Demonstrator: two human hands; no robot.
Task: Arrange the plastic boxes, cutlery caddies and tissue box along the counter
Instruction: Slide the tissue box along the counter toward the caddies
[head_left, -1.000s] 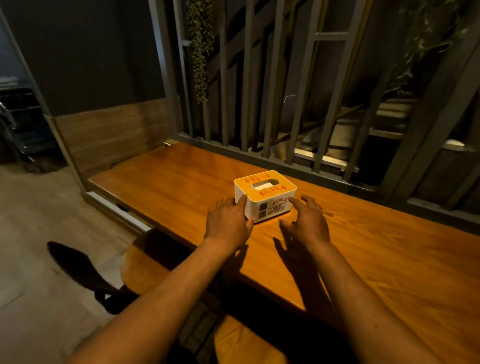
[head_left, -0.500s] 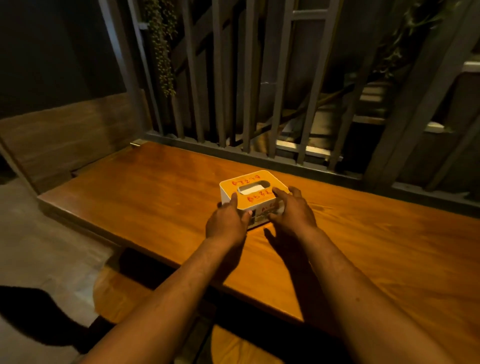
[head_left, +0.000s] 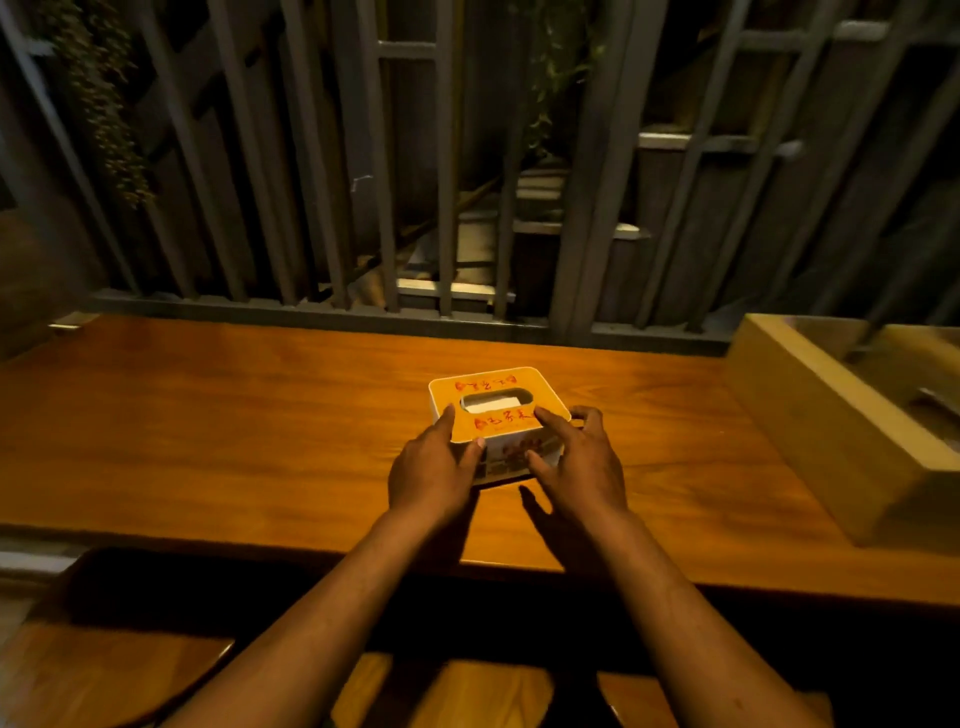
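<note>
A white tissue box (head_left: 493, 400) with an orange lid, red lettering and an oval slot sits on the wooden counter (head_left: 234, 415), near its middle. My left hand (head_left: 434, 470) presses against the box's near left corner, thumb on the lid edge. My right hand (head_left: 576, 462) grips the near right corner, fingers spread over the lid and front face. Both hands hold the box from the near side. A wooden cutlery caddy (head_left: 810, 426) stands on the counter at the right.
A dark slatted screen (head_left: 441, 182) rises along the counter's far edge, with hanging plants behind it. Wooden stools (head_left: 119, 670) sit below the counter's near edge. Bare counter stretches to the left of the box.
The view has swung right, bringing the wooden caddy into sight. My hands, apart from the box a second ago, closed in on its near corners and now hold it.
</note>
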